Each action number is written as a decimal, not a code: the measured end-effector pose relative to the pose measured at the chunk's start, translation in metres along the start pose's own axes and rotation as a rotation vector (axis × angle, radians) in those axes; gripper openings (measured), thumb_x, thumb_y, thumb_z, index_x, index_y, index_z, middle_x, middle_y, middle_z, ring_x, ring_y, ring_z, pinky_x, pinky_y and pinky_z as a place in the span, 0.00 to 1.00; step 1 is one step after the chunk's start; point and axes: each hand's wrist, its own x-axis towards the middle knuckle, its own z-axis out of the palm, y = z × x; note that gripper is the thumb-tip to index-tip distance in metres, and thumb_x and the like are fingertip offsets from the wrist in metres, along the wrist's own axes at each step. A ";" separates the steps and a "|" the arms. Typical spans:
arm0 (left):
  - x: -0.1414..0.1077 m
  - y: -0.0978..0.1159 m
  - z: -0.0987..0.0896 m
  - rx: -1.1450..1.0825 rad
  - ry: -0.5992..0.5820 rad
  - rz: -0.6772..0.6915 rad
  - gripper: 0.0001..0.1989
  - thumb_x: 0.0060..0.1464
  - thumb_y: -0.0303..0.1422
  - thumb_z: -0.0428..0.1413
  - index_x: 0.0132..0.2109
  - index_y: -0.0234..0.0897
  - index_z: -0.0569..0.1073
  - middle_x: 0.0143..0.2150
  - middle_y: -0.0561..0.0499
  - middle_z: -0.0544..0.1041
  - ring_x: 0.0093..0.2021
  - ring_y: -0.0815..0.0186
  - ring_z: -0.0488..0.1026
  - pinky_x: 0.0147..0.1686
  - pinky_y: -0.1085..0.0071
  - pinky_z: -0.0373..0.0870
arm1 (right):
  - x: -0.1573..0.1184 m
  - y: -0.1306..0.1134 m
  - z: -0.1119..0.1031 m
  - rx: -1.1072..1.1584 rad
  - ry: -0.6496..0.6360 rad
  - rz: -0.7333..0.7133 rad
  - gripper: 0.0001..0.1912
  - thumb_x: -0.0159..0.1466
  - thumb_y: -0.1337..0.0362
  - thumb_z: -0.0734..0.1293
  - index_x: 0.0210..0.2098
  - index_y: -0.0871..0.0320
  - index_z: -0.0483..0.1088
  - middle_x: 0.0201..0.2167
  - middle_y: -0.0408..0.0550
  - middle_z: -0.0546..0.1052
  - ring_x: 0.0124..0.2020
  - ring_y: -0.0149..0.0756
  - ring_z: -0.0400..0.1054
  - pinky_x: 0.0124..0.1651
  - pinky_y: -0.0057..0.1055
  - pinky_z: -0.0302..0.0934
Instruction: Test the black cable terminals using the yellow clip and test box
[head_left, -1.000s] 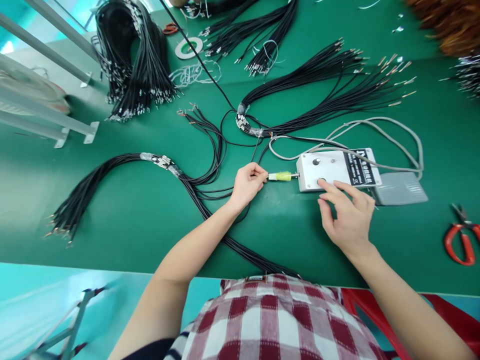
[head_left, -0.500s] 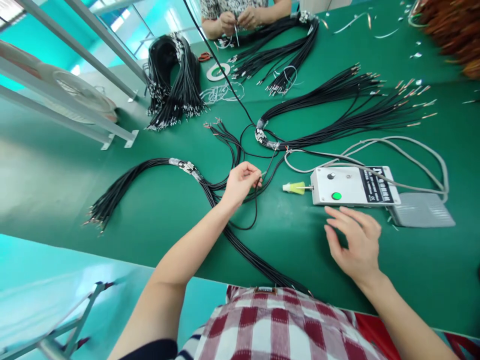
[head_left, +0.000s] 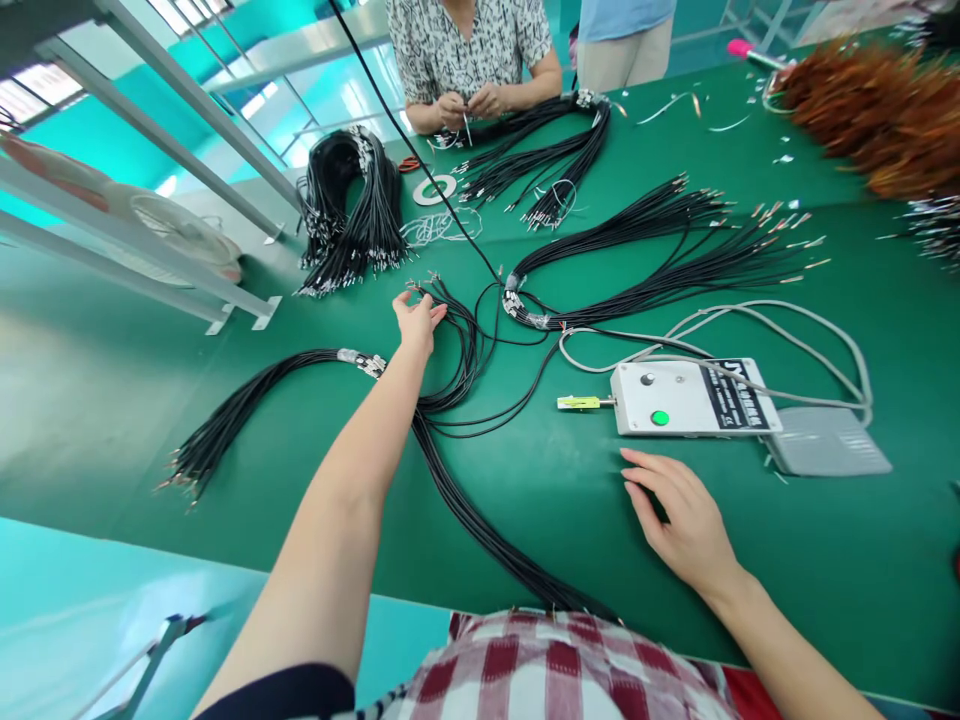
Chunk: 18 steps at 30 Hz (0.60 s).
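My left hand point(head_left: 417, 322) is over the stripped ends of a small bunch of black cables point(head_left: 463, 318), its fingers apart; whether a fingertip touches a cable is hard to tell. Those cables curve down to a larger black cable bundle point(head_left: 487, 520) that runs to the table's front edge. My right hand point(head_left: 679, 515) hovers open and holds nothing, just below a white control box point(head_left: 675, 400) with a green button. From the box's left side sticks a yellow-green tip point(head_left: 579, 403) on a thin shaft.
A grey foot pedal point(head_left: 832, 442) lies right of the box, joined to a grey cord point(head_left: 847, 350). More black cable bundles point(head_left: 352, 210) and a white tape ring point(head_left: 435, 190) lie farther back. Across the green table point(head_left: 555, 500), a person's hands point(head_left: 469, 108) work on cables. Brown wires point(head_left: 885, 110) are piled right.
My left hand has moved left and away from me, letting go of the single cable it pinched. My right hand has shifted slightly left. The tip on the box looks narrower.
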 end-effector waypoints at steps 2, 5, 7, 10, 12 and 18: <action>-0.018 0.000 -0.001 0.091 0.078 0.029 0.15 0.65 0.33 0.54 0.57 0.34 0.66 0.48 0.49 0.72 0.39 0.70 0.72 0.41 0.68 0.73 | 0.000 0.001 0.001 0.014 0.000 -0.003 0.11 0.66 0.72 0.66 0.47 0.54 0.70 0.51 0.53 0.79 0.49 0.43 0.74 0.50 0.44 0.69; -0.071 0.020 -0.005 0.220 -0.018 0.101 0.09 0.66 0.28 0.52 0.52 0.34 0.66 0.42 0.54 0.69 0.32 0.76 0.67 0.37 0.74 0.66 | -0.001 0.002 0.001 0.036 -0.010 -0.001 0.11 0.66 0.72 0.66 0.47 0.54 0.70 0.51 0.53 0.78 0.49 0.43 0.74 0.51 0.43 0.68; -0.125 0.038 -0.006 0.296 -0.243 0.132 0.05 0.59 0.28 0.59 0.41 0.34 0.71 0.34 0.55 0.71 0.33 0.72 0.68 0.37 0.73 0.65 | -0.001 0.003 0.001 0.048 -0.017 0.007 0.11 0.66 0.72 0.66 0.47 0.54 0.70 0.51 0.53 0.78 0.50 0.43 0.73 0.51 0.43 0.68; -0.209 0.056 -0.009 0.635 -1.204 0.288 0.08 0.55 0.32 0.63 0.40 0.37 0.73 0.38 0.49 0.75 0.40 0.62 0.71 0.41 0.68 0.67 | -0.002 0.003 0.001 0.063 -0.014 0.012 0.11 0.66 0.72 0.66 0.47 0.54 0.70 0.51 0.53 0.78 0.50 0.43 0.73 0.52 0.43 0.68; -0.244 0.060 -0.012 0.930 -1.442 0.378 0.03 0.59 0.27 0.57 0.41 0.36 0.72 0.41 0.45 0.74 0.42 0.59 0.70 0.41 0.65 0.66 | -0.002 0.003 0.002 0.070 -0.007 0.008 0.12 0.66 0.72 0.66 0.47 0.54 0.70 0.51 0.53 0.78 0.50 0.43 0.73 0.52 0.43 0.69; -0.250 0.050 -0.021 0.775 -1.384 0.096 0.03 0.56 0.26 0.60 0.39 0.37 0.77 0.38 0.49 0.76 0.40 0.63 0.74 0.40 0.71 0.68 | -0.007 0.006 0.003 0.065 -0.001 -0.008 0.11 0.67 0.70 0.65 0.49 0.52 0.70 0.51 0.51 0.78 0.51 0.42 0.74 0.52 0.44 0.70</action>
